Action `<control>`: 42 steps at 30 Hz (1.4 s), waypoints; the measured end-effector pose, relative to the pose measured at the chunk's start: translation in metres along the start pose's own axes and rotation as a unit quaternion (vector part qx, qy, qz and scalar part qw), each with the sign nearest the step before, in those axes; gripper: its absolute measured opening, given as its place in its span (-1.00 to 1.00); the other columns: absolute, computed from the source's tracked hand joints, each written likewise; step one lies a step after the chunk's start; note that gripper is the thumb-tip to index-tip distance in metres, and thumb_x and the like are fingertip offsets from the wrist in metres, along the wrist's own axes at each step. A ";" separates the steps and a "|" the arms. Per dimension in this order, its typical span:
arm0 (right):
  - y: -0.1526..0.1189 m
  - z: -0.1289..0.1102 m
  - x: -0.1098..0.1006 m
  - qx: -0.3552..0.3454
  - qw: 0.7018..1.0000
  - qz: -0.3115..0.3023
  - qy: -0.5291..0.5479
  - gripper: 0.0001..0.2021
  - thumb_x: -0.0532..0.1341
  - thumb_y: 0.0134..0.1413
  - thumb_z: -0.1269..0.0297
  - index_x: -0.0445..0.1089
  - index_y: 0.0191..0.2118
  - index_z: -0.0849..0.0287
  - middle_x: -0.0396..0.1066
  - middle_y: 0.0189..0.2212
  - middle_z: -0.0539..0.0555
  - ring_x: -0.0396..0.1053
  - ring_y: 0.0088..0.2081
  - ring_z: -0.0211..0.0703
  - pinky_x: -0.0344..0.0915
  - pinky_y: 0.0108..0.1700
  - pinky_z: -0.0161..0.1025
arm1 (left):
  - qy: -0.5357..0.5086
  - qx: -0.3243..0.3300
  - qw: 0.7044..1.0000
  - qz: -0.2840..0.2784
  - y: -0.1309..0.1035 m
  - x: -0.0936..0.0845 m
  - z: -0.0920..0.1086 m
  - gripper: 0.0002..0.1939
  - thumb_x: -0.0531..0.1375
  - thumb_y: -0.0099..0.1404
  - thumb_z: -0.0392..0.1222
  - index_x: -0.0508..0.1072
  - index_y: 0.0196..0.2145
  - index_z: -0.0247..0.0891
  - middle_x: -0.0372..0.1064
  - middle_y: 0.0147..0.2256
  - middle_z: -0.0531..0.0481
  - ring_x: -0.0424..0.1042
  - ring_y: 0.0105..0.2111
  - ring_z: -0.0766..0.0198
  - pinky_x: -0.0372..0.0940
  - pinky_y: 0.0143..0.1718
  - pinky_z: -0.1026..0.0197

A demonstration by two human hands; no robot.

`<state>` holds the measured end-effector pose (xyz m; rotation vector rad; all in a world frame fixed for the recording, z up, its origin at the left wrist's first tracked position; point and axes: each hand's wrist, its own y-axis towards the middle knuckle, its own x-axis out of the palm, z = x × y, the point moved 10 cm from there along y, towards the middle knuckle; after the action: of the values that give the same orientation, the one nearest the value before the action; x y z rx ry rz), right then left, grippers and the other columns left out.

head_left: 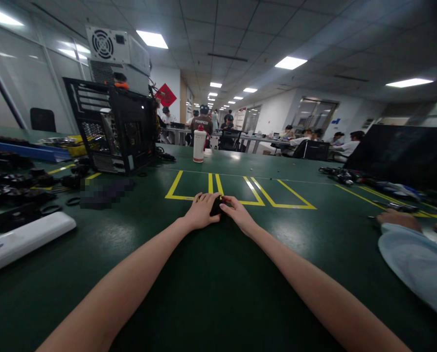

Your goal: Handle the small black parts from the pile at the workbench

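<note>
A small black object (pixel 216 207) lies between my hands on the green table (pixel 218 283), near the yellow tape outlines (pixel 240 202). My left hand (pixel 202 210) is wrapped over its left and upper side. At its right side, the thumb and fingers of my right hand (pixel 237 212) pinch close together at its edge. Much of the object is hidden by my fingers, and its exact kind is too small to tell.
Beyond the tape stands a white bottle (pixel 198 146). An open black computer case (pixel 126 127) is at the back left, with dark parts and a long white object (pixel 27 239) nearer. Another person's hand (pixel 400 220) and sleeve are at the right.
</note>
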<state>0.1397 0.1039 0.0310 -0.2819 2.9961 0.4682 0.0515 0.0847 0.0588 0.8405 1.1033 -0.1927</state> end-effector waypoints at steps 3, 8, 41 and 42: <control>-0.003 -0.003 0.006 0.001 0.999 -0.034 0.026 -0.66 0.22 -0.19 0.27 0.19 -0.20 0.10 0.23 -0.13 0.02 0.29 -0.17 -0.22 0.16 -0.05 -0.16 | 0.000 -0.004 1.000 -0.001 0.000 0.000 0.000 -0.39 0.11 0.05 -0.09 -0.04 0.04 -0.16 0.13 -0.04 -0.06 0.08 0.01 0.11 -0.20 0.08 -0.01; -0.006 -0.009 0.004 -0.010 1.000 -0.018 0.010 -0.76 0.17 -0.13 0.22 0.20 -0.26 0.09 0.26 -0.21 -0.01 0.28 -0.18 -0.23 0.17 -0.05 -0.17 | -0.007 -0.002 1.000 -0.003 0.000 -0.001 0.001 -0.38 0.12 0.05 -0.08 -0.04 0.04 -0.15 0.13 -0.03 -0.06 0.08 0.01 0.10 -0.20 0.08 -0.03; -0.007 -0.010 -0.003 -0.018 1.000 0.011 -0.008 -0.75 0.17 -0.12 0.24 0.20 -0.25 0.12 0.26 -0.20 0.02 0.24 -0.11 -0.22 0.12 0.00 -0.17 | -0.018 -0.011 1.000 -0.015 0.001 -0.001 0.001 -0.38 0.11 0.05 -0.08 -0.04 0.04 -0.16 0.11 -0.02 -0.07 0.06 0.03 0.10 -0.22 0.08 -0.03; -0.006 -0.009 -0.004 -0.015 1.000 0.016 -0.008 -0.73 0.18 -0.14 0.25 0.20 -0.24 0.13 0.27 -0.19 0.03 0.23 -0.10 -0.21 0.12 0.00 -0.16 | -0.017 -0.011 1.000 -0.015 0.001 -0.001 0.001 -0.38 0.11 0.06 -0.08 -0.04 0.04 -0.16 0.11 -0.02 -0.07 0.06 0.03 0.10 -0.22 0.08 -0.03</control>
<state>0.1441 0.0962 0.0381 -0.2333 2.9846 0.5159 0.0522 0.0846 0.0598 0.7993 1.0838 -0.2183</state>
